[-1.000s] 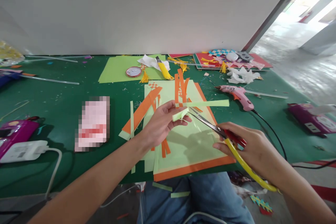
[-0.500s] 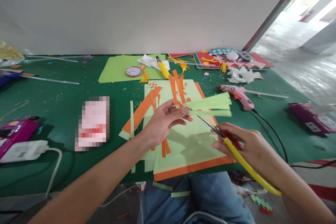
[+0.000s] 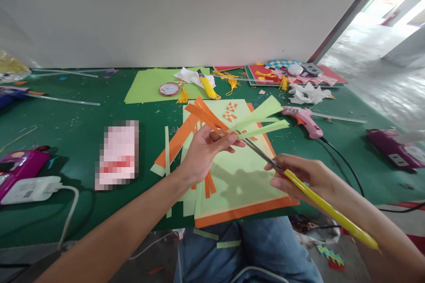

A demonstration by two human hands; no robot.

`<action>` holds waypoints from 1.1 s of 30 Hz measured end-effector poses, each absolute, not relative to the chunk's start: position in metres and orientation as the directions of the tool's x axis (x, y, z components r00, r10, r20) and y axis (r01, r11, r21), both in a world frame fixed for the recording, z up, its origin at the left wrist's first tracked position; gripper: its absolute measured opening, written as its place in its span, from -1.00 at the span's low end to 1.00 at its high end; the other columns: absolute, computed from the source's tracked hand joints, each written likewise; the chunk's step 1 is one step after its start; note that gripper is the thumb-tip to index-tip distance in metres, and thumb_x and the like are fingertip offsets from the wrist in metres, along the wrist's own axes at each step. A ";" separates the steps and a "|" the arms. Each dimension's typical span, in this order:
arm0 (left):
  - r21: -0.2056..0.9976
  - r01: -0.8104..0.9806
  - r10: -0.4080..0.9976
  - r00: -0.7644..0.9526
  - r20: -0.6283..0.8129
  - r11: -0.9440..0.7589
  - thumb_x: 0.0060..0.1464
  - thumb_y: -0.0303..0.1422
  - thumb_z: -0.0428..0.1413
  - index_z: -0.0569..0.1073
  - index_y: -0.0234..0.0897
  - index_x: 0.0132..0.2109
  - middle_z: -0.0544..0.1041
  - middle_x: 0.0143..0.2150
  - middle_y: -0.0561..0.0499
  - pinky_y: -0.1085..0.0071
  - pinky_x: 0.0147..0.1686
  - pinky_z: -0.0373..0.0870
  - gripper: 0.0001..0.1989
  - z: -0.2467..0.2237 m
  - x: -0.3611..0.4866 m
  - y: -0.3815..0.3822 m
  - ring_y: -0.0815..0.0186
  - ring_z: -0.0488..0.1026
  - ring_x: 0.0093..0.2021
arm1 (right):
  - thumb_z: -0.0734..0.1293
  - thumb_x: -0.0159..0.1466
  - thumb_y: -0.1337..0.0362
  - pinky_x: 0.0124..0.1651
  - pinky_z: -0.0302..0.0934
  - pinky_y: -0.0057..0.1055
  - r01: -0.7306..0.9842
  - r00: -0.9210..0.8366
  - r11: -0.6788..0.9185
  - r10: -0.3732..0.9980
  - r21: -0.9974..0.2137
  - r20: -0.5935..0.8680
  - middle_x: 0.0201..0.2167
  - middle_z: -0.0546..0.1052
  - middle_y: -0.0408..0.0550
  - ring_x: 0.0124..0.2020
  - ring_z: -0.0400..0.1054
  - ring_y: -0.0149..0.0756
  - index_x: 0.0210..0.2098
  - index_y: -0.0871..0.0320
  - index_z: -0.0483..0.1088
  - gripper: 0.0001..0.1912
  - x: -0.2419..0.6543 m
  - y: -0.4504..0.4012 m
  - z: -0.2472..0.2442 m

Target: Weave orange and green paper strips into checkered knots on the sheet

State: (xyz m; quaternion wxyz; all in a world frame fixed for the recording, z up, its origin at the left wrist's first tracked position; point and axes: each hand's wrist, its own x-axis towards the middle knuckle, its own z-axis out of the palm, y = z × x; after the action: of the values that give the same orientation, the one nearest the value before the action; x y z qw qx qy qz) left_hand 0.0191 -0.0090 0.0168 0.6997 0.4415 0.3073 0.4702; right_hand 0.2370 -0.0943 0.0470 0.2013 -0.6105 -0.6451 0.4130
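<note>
Between the thumb and fingers of my left hand (image 3: 207,150), crossed paper strips are pinched: orange strips (image 3: 209,117) fan out to the upper left, light green strips (image 3: 262,117) to the upper right. My right hand (image 3: 299,174) is closed around scissors (image 3: 318,201) with a long yellow handle, seen edge-on. Their narrow metal blades point up-left and meet the strips beside my left fingertips; whether they touch the paper I cannot tell. Beneath both hands lies a light green sheet (image 3: 239,185) over an orange sheet (image 3: 242,213). Small orange checkered woven pieces (image 3: 229,112) rest on it.
A pink glue gun (image 3: 307,120) with a black cord lies to the right. A yellow utility knife (image 3: 208,86), a tape roll (image 3: 169,89) and crumpled tissue (image 3: 310,93) are farther back. Purple power strips (image 3: 25,166) sit at the left and right. A white wall stands behind.
The strips in my left hand have turned: the orange ends swung left, the green ends tilted upward. The scissors' blades moved up-left to the strips, and their handle swung lower right.
</note>
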 end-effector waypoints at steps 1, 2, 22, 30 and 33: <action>0.920 -0.362 0.926 0.378 -0.002 0.150 0.00 -0.32 0.31 0.41 -0.27 -0.28 0.60 -0.42 0.08 0.46 -0.37 0.40 -0.77 0.016 0.019 -0.009 0.28 0.61 -0.32 | 0.32 0.25 0.02 -0.53 0.06 -0.48 0.607 -0.185 -0.124 0.939 -0.785 -0.291 -0.56 0.30 -0.23 -0.58 0.18 -0.44 -0.20 0.14 0.39 -0.69 0.237 -0.093 0.048; 0.933 -0.338 0.923 0.384 0.013 0.127 0.01 -0.31 0.30 0.43 -0.27 -0.27 0.62 -0.38 0.05 0.46 -0.37 0.41 -0.78 0.015 0.019 -0.009 0.28 0.61 -0.31 | 0.31 0.26 0.01 -0.52 0.06 -0.47 0.592 -0.194 -0.157 0.924 -0.790 -0.329 -0.58 0.28 -0.25 -0.58 0.18 -0.45 -0.19 0.14 0.38 -0.68 0.236 -0.091 0.049; 0.993 -0.097 0.917 0.398 -0.027 0.071 0.13 -0.18 0.18 0.51 -0.33 -0.31 0.62 -0.35 -0.07 0.46 -0.43 0.41 -0.73 0.018 0.021 -0.015 0.32 0.56 -0.43 | 0.39 0.16 -0.04 -0.66 0.07 -0.55 0.458 -0.279 -0.230 0.880 -0.859 -0.384 -0.66 0.30 -0.27 -0.67 0.19 -0.51 -0.36 0.15 0.28 -0.62 0.231 -0.062 0.058; 0.987 -0.143 0.922 0.387 -0.012 0.072 0.12 -0.19 0.20 0.50 -0.31 -0.31 0.62 -0.38 -0.05 0.44 -0.43 0.41 -0.76 0.017 0.020 -0.017 0.31 0.56 -0.44 | 0.37 0.19 -0.03 -0.65 0.04 -0.57 0.475 -0.289 -0.215 0.878 -0.853 -0.382 -0.66 0.31 -0.26 -0.66 0.19 -0.52 -0.34 0.17 0.36 -0.64 0.228 -0.063 0.060; 0.985 -0.153 0.923 0.385 -0.012 0.077 0.11 -0.16 0.19 0.49 -0.31 -0.32 0.62 -0.39 -0.06 0.44 -0.44 0.40 -0.73 0.016 0.021 -0.017 0.29 0.57 -0.44 | 0.38 0.18 -0.02 -0.65 0.05 -0.57 0.475 -0.297 -0.204 0.879 -0.856 -0.374 -0.63 0.29 -0.27 -0.65 0.20 -0.52 -0.29 0.17 0.37 -0.64 0.227 -0.062 0.060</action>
State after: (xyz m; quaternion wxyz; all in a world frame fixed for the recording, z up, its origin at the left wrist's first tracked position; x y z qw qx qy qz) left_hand 0.0206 -0.0174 0.0156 0.6389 0.5331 0.3610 0.4210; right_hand 0.2271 -0.0620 0.0601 0.1885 -0.5623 -0.6019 0.5348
